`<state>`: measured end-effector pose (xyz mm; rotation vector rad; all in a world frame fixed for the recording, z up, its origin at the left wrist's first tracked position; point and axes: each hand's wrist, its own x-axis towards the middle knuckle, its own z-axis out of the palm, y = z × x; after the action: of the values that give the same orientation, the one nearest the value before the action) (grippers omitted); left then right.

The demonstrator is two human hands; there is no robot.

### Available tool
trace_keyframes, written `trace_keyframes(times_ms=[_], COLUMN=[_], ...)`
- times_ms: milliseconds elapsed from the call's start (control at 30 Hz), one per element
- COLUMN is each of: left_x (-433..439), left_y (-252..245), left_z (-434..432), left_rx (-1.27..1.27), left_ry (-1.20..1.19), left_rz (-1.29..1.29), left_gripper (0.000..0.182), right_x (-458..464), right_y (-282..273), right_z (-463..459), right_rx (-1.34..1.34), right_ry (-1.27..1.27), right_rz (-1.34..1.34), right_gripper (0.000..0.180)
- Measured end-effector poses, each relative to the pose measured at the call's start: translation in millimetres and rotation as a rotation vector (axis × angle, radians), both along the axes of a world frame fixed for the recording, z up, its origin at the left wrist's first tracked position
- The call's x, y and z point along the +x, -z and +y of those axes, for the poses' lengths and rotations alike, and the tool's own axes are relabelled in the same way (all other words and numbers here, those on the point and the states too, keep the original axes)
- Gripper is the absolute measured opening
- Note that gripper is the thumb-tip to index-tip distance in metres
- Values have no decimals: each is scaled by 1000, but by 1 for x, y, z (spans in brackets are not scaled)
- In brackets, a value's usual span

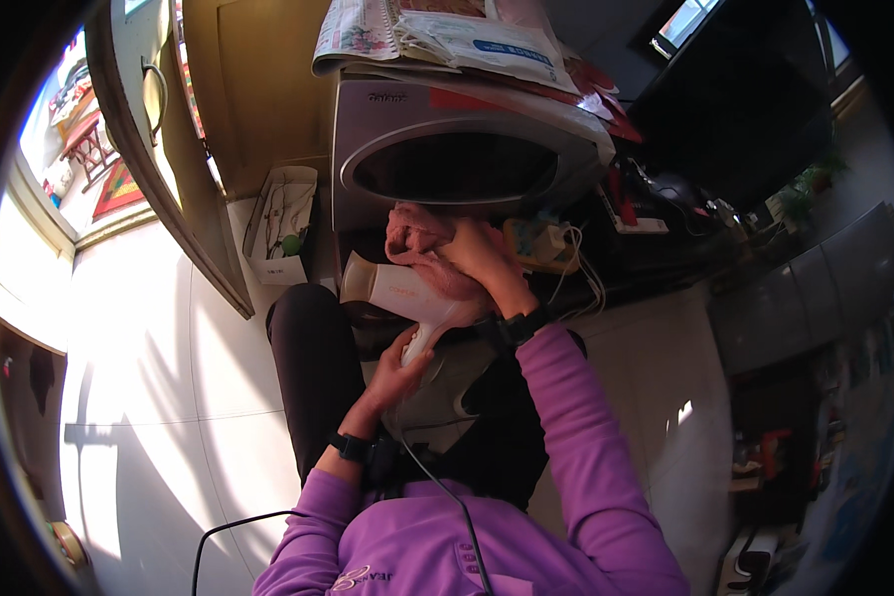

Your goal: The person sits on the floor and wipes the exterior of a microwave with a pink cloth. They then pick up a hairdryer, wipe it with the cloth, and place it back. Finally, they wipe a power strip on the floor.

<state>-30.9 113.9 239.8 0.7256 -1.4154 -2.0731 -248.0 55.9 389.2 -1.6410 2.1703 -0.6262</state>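
Note:
In front of my knees is a white hair dryer (393, 287) with a gold-toned nozzle pointing left. My left hand (401, 376) is wrapped around its handle from below. My right hand (473, 249) grips a pink cloth (417, 235), part of which drapes over the dryer's barrel. The fingers of that hand are partly hidden by the cloth. A black cord (439, 484) runs down across my lap.
A silver Galanz microwave (395, 112) stands straight ahead, papers and packets (477, 48) piled on top. Right of the cloth lies a power strip (540, 249) with plugged-in white cables. An open white box (279, 223) is at left, beside a wooden door (171, 194). A dark television (745, 112) stands at upper right.

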Motion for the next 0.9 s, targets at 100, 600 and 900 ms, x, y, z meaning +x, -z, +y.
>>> trace_keyframes(times_ms=[100,600,900], left_x=[4,9,27], left_y=[-4,-19,-28], left_z=[3,9,20], left_rx=[8,-422,-898], left_ry=[16,-35,-301], left_rz=[3,-314,-90], left_gripper=[67,47,34], right_x=[-10,79,81], right_y=[1,-41,-46], right_z=[12,74,100], right_rx=[-153,-435,-554], right_ry=[180,-208,-205], right_rz=[-98,-394,-440], right_gripper=[51,43,36])
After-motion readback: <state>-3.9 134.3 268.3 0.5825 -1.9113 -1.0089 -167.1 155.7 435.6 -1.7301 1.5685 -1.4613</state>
